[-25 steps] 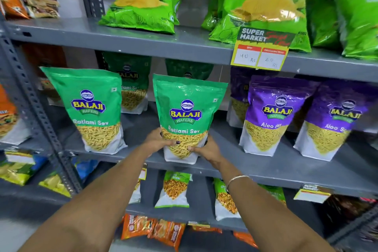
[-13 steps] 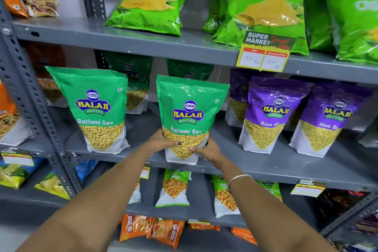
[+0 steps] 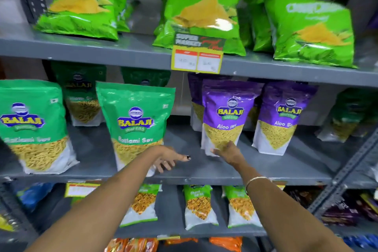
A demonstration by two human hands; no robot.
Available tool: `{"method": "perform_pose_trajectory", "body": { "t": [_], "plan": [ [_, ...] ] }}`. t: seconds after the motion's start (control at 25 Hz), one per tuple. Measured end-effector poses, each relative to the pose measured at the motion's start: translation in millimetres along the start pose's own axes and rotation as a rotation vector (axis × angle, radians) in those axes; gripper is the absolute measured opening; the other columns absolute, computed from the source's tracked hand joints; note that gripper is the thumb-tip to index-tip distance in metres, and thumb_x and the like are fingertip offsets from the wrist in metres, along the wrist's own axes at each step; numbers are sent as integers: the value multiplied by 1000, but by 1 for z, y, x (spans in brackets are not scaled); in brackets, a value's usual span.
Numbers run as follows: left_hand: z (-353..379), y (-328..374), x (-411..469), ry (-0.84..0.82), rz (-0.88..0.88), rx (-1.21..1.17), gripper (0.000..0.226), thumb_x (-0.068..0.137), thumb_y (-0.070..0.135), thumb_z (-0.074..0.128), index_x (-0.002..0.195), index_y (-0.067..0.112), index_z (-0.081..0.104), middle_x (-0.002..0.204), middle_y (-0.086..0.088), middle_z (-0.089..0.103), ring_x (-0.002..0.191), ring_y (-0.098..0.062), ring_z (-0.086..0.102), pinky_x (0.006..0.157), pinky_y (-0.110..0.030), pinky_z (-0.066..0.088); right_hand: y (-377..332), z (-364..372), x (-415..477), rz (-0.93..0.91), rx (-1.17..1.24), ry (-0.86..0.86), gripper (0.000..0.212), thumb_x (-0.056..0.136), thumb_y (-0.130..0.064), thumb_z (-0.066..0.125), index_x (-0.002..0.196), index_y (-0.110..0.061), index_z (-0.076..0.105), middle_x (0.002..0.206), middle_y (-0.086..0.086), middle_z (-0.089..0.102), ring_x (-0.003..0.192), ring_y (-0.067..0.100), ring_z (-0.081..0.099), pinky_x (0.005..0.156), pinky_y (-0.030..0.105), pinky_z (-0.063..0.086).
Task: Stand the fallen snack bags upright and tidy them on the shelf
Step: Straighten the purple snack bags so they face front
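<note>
Two hands out over the middle shelf, neither gripping anything. Left hand loose and open, fingers spread, just off the lower right corner of the green bag, which stands upright near the front edge of the shelf. Right hand open too, fingertips reaching the bottom of the purple bag — touching or just short of it, hard to tell through the blur. Purple bag upright, a second purple bag beside it toward the right end of the shelf.

Likely light for its size — a thin foil pouch of loose fried strands, soft walls, glossy and a little slippery. Probably crushable, so no squeezing through the middle. Best held low at both side edges near the base, where the flat gusset gives the pouch its footing; a pinch at the sealed top edge would also serve for straightening. Bottom set flat and squared to the front edge, or a lean backward seems likely.
</note>
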State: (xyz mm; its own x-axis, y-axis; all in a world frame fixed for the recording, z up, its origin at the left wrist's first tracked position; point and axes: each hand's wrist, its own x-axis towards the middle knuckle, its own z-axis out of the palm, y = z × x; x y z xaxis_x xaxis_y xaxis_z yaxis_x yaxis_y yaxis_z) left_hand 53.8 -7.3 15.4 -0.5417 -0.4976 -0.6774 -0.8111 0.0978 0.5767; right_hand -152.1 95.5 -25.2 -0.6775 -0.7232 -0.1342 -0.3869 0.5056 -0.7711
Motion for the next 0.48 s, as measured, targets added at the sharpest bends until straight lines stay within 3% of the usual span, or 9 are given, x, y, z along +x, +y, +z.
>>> {"method": "perform_pose_trajectory", "body": {
  "t": [0.04,0.12,0.16,0.24,0.32,0.4,0.48],
  "plan": [
    [10,18,15,98,85,-94,68,86,45,53,139,8,32,143,-11,41,130,-24,44,108,-40,35,12,-17,15,20,-2,6,88,62,-49,76,129,-3,42,125,11,55,122,32,51,98,39,43],
    [24,45,49,264,227,-284,86,81,41,63,147,6,20,156,-7,25,142,-23,29,112,-38,32,29,-44,41,36,-15,54,98,57,-47,80,129,2,36,119,13,52,120,29,51,93,39,43],
    [30,58,63,321,290,-359,96,74,42,69,148,7,19,157,-5,23,143,-22,27,115,-38,30,37,-52,55,19,1,71,101,58,-43,83,131,5,32,119,14,49,117,26,50,95,41,42],
    [38,76,92,400,380,-449,103,53,45,79,140,9,36,148,-7,42,132,-22,44,112,-40,36,45,-63,76,-54,129,-8,99,59,-31,86,132,4,30,127,12,48,118,23,48,102,42,42],
    [48,88,105,445,394,-540,72,55,26,83,117,7,53,128,-12,61,105,-21,61,98,-37,50,48,-67,84,-128,323,-225,72,64,-11,83,124,-2,43,131,14,54,111,16,58,92,28,51],
    [58,96,106,484,422,-617,39,68,2,77,100,12,56,109,-11,67,84,-13,62,75,-16,56,44,-69,81,-218,431,-376,40,70,7,74,101,-11,57,107,11,67,83,2,68,68,10,54],
    [65,98,104,561,415,-641,36,70,-4,74,95,13,54,98,-6,65,75,-4,58,56,-4,50,44,-69,75,-248,491,-378,39,70,10,73,94,-15,56,98,5,67,85,8,68,67,12,54]
  ]
}}
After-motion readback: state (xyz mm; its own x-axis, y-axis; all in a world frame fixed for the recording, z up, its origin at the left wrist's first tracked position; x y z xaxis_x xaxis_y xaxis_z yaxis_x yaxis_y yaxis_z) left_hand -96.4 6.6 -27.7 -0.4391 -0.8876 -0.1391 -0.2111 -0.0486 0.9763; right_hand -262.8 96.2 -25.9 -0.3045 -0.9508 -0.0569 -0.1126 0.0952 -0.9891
